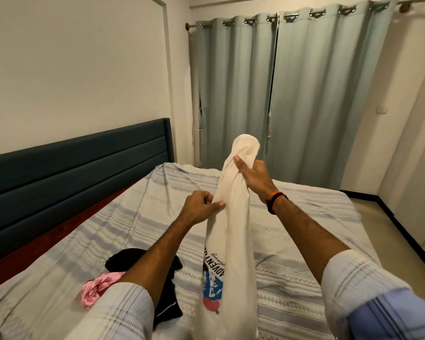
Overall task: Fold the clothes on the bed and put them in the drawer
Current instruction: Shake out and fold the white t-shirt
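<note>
Sleeves in pale stripes filled the bottom corners, both forearms reaching out over the bed (292, 204). Far left lay the pink garment (97, 288), crumpled on the striped sheet, and touching it the black garment (167, 285), bunched and unfolded as well. Next came the left hand (201, 207), thumb and fingers pinching a fold low on the cream T-shirt (233, 231), which hung in a twisted rope above the mattress, its printed graphic turned sideways. Then the right hand (253, 177), wearing an orange and black band at the wrist, fingers curled round the shirt's bunched top and holding it up. No drawer showed anywhere.

Risks, as I judged them: that twist would likely fold into creases unless shaken out flat first. The left pinch looked slight, so a sharp shake could pull the cloth free. Laid down too far left, the shirt could land on the black garment and tangle with it.
</note>
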### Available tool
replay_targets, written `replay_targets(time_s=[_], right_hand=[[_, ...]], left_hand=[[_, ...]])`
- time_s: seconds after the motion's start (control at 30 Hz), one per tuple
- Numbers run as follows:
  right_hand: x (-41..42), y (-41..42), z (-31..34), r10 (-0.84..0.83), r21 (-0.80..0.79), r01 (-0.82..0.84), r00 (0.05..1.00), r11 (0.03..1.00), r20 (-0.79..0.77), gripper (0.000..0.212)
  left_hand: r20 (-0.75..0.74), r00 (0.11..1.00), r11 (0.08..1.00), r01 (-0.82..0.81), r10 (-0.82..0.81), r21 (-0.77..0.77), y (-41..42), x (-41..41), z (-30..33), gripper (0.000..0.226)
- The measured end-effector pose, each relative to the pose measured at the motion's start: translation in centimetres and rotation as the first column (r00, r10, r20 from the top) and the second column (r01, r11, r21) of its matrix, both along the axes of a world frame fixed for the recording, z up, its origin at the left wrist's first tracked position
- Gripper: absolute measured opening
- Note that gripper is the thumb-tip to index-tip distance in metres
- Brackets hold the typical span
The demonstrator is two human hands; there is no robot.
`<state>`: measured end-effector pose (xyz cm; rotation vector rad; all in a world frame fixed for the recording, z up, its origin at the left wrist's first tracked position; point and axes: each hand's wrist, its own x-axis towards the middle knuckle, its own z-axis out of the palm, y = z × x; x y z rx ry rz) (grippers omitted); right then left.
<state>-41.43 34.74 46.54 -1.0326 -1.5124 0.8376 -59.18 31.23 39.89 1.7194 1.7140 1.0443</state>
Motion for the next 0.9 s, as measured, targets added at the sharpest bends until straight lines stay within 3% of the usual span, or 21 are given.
replay_targets(time_s=[0.1, 0.2, 0.3, 0.47, 0.53, 0.63, 0.73, 0.8, 0.9], right_hand=[[1.4, 0.8, 0.0, -0.152, 0.006, 0.152, 0.988, 0.988, 0.030, 0.044], [2.4, 1.8, -0.8, -0.353, 0.066, 0.348, 0.909, 0.935, 0.220, 0.049], [2.2, 1.8, -1.7, -0.366, 0.080, 0.360, 0.869, 0.929, 0.333, 0.046], [1.6, 2.1, -2.0, -0.340, 0.027, 0.339, 0.935, 0.940, 0.105, 0.021], [1.1, 2.3, -1.6, -0.286, 0.031, 0.285, 0.957, 0.958, 0.041, 0.013], [0.3, 2.3, -1.0, -0.150, 0.026, 0.155, 0.979, 0.988, -0.136, 0.018], [-0.1, 2.5, 0.0, -0.048, -0.023, 0.043, 0.918, 0.999, -0.394, 0.014], [0.0, 2.9, 0.5, -0.040, -0.031, 0.030, 0.905, 0.999, -0.424, 0.014], [0.8, 3.6, 0.3, -0.101, -0.037, 0.094, 0.940, 0.995, -0.325, 0.018]], left_hand=[[-0.025, 0.998, 0.997, -0.060, 0.061, 0.048, 1.2, 0.3, 0.1, 0.040], [-0.001, 0.993, 0.984, -0.119, 0.120, 0.135, 2.3, 0.7, 0.6, 0.040], [0.012, 0.994, 0.972, -0.112, 0.112, 0.205, 3.2, 1.4, 1.2, 0.039], [-0.134, 0.983, 0.974, -0.092, 0.121, 0.206, 5.0, 1.7, 1.6, 0.031], [-0.095, 0.996, 0.992, 0.014, -0.002, 0.125, 5.6, 1.9, 1.8, 0.050], [-0.095, 0.983, 0.987, 0.159, -0.158, 0.002, 6.0, 1.9, 2.0, 0.070], [-0.224, 0.935, 0.960, 0.256, -0.275, -0.112, 6.1, 1.2, 0.6, 0.059], [-0.263, 0.927, 0.961, 0.235, -0.267, -0.145, 6.1, 0.6, -0.6, 0.048], [-0.223, 0.944, 0.966, 0.214, -0.243, -0.146, 6.5, -0.5, -1.6, 0.050]])
